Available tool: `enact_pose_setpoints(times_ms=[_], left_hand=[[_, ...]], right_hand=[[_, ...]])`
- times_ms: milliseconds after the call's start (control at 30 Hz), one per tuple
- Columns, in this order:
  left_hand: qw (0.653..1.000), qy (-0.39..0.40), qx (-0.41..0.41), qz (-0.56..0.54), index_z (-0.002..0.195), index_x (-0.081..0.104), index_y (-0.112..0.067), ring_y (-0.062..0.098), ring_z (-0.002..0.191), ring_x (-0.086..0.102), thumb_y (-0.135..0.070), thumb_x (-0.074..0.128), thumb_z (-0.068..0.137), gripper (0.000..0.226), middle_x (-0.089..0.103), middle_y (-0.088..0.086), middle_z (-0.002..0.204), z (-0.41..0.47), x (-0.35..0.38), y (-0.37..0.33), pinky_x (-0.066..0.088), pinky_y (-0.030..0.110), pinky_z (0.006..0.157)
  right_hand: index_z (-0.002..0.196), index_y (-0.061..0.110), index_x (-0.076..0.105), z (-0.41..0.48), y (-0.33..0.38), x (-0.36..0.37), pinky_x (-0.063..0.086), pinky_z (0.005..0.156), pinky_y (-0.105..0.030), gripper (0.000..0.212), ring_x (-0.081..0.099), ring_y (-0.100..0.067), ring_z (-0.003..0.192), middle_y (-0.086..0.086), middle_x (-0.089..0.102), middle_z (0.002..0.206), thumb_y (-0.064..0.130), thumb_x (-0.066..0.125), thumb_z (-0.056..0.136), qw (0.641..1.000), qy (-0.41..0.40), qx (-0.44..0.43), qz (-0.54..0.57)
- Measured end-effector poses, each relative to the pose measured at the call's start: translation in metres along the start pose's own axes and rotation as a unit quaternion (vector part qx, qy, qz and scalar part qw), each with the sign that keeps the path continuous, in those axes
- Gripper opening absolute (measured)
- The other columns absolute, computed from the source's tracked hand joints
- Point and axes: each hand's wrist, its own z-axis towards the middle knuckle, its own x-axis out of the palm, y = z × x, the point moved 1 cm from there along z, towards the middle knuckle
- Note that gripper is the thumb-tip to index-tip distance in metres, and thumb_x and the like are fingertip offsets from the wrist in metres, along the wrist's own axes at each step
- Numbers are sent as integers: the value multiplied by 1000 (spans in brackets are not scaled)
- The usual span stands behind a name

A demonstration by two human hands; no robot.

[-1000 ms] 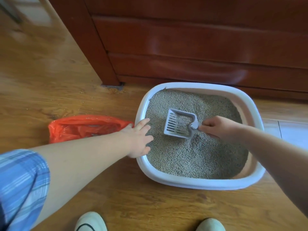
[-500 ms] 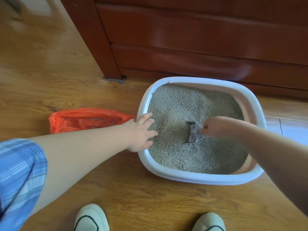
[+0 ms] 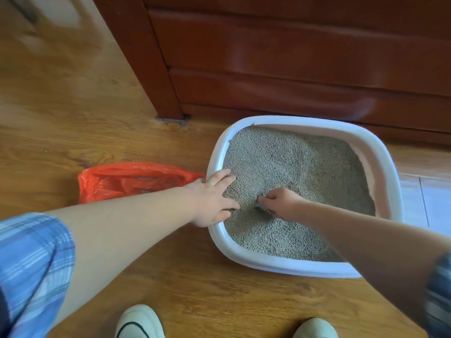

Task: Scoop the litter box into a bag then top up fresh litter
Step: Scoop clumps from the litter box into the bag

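A white litter box (image 3: 380, 152) full of grey granules (image 3: 292, 162) sits on the wooden floor. My left hand (image 3: 212, 198) rests on its left rim, fingers spread over the edge and onto the litter. My right hand (image 3: 283, 203) grips the handle of a grey scoop (image 3: 262, 208) inside the box. The scoop's blade is buried in the litter, so only a sliver near my fingers shows. An orange plastic bag (image 3: 129, 179) lies flat on the floor just left of the box, partly behind my left forearm.
A dark red wooden cabinet (image 3: 292, 57) stands right behind the box, its leg (image 3: 170, 118) at the box's far left. Scattered litter grains (image 3: 175, 126) lie by that leg. My two white shoes (image 3: 140, 322) are at the bottom edge.
The scoop, held flat above the litter a second ago, tipped on edge and has now dug down into the granules. My right hand moved left and lower. My left hand stayed on the rim.
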Motion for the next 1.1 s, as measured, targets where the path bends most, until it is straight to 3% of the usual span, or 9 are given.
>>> enact_pose_setpoints(times_ms=[133,300,533,867,1100], left_hand=[[1000,12,13,-10,150,28,-56,27,146,-36,-50,27,105,45,-25,5,165,-1,-2,2,20,59,119],[1000,16,8,-20,147,34,-57,25,145,-38,-48,28,105,43,-27,5,165,0,-1,1,19,59,119],[1000,21,1,-17,147,33,-57,26,146,-37,-50,27,105,43,-28,4,164,2,1,2,16,59,120],[1000,27,-5,-13,147,36,-56,27,146,-36,-49,26,105,43,-22,6,166,1,-2,-1,19,59,119],[999,31,-3,-16,147,35,-54,26,145,-38,-50,26,105,43,-21,5,166,3,-2,1,18,62,119]], right_hand=[[80,14,60,-5,-7,6,32,39,-19,35,36,-7,38,7,47,51,44,57,98,992,28,7,123],[73,17,56,-11,-22,-6,29,46,-25,39,34,-14,43,3,44,50,46,56,99,984,0,-47,170],[74,14,55,-14,-44,-31,29,47,-25,38,35,-14,44,1,46,51,41,55,101,982,-58,-72,167],[68,17,55,-23,-48,-44,35,56,-29,41,39,-14,45,6,49,48,43,54,100,990,-65,-61,109],[71,14,58,-30,-39,-53,35,50,-25,42,39,-13,41,4,49,49,45,54,100,995,-47,-49,80]])
